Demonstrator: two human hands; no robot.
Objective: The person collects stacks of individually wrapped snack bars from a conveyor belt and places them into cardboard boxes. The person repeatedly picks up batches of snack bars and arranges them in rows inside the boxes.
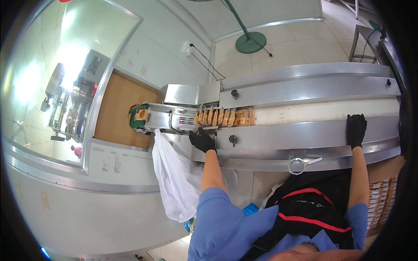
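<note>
Packets [224, 116] of something amber-brown, in clear wrap, stand in a tight row at the left end of the conveyor [313, 111], where its side walls seem to stop them sliding off sideways. Nearest me, below the conveyor's right end, stacked packs [380, 204] fill the space by my sleeve. A white cloth [174, 178] hangs below the conveyor's left end, perhaps draped there to stay within reach. On the conveyor's near ledge lies a round, white-handled tool [297, 166]; from here I can't tell whether it is a sieve or a lens, but that spot leaves the belt free of it.

My left hand [202, 140], gloved in black, sits at the conveyor's near left edge, just beside the row. Its fingers are loosely extended and nothing shows in its grasp; whether a fingertip touches a packet, I can't make out. My right hand [357, 130] is over the near guard [287, 135] toward the conveyor's right end, fingers bent over the inner edge. I can't tell whether it grips or merely leans, though it looks placed for support.

Dark knobs [235, 93] on the conveyor's guards probably fix their spacing. Beyond the conveyor's far side, a green round base [250, 42] stands on the floor.
</note>
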